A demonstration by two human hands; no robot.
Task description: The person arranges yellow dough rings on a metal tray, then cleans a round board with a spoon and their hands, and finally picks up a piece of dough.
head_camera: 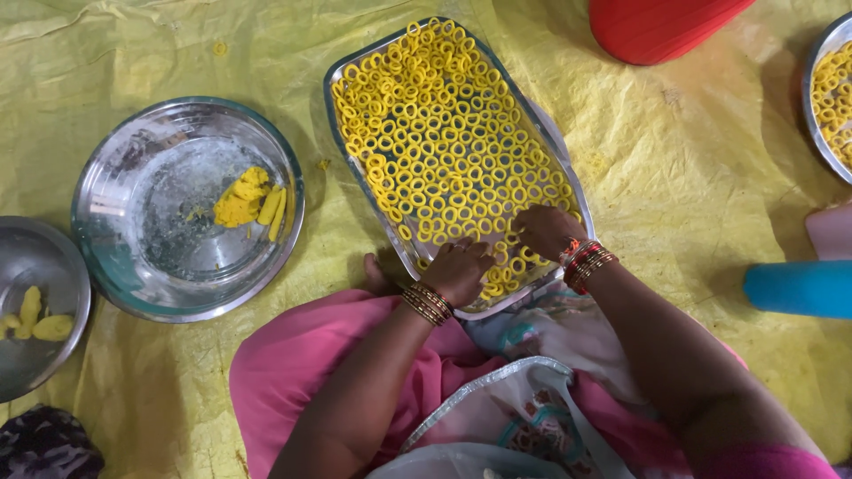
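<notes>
Steel tray nearly full of yellow dough rings; left hand and right hand pinch rings at near corner (some dough left in bowl)

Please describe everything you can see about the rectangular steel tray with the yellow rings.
The rectangular steel tray is shiny metal with rounded corners and a raised rim. It lies tilted diagonally on the yellow plastic sheet, almost fully covered by small yellow dough rings packed in one layer. Its near end rests against the person's lap. The left hand and right hand touch rings at that end.
</notes>
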